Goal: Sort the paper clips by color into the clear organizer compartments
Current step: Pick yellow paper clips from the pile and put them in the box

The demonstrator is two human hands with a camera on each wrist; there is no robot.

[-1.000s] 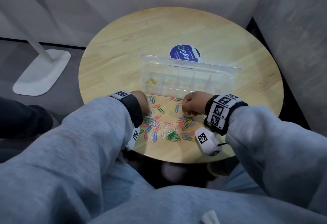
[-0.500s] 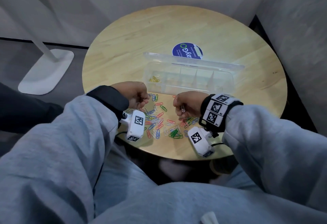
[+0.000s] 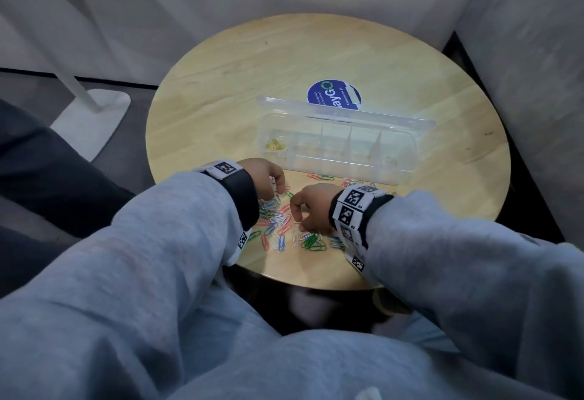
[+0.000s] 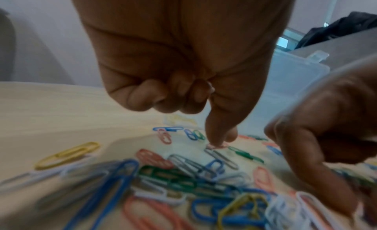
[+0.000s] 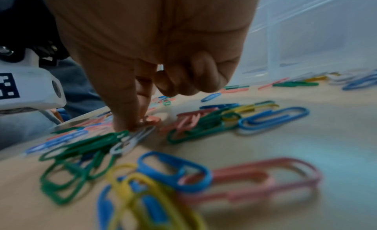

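Coloured paper clips (image 3: 284, 225) lie in a loose pile on the near part of the round wooden table (image 3: 316, 58). Behind them stands the clear organizer (image 3: 395, 150), lid open, with yellow clips (image 3: 275, 145) in its leftmost compartment. My left hand (image 3: 268, 175) reaches down at the pile's far left. In the left wrist view my left hand (image 4: 221, 140) pinches a pink clip (image 4: 217, 145) on the table with thumb and forefinger. My right hand (image 3: 308, 210) is over the pile's middle. In the right wrist view my right hand (image 5: 136, 119) pinches a pink clip (image 5: 152, 119), thumb tip against a white clip (image 5: 130, 141).
A blue round sticker (image 3: 333, 96) lies behind the organizer. More clips (image 3: 322, 176) are scattered along the organizer's front wall. A white stand base (image 3: 91, 115) sits on the floor to the left. Grey walls close in behind and to the right.
Half a second ago both hands were raised close together above the pile. Now both have dropped onto the clips, fingertips down, and the left wrist has turned palm-down again.
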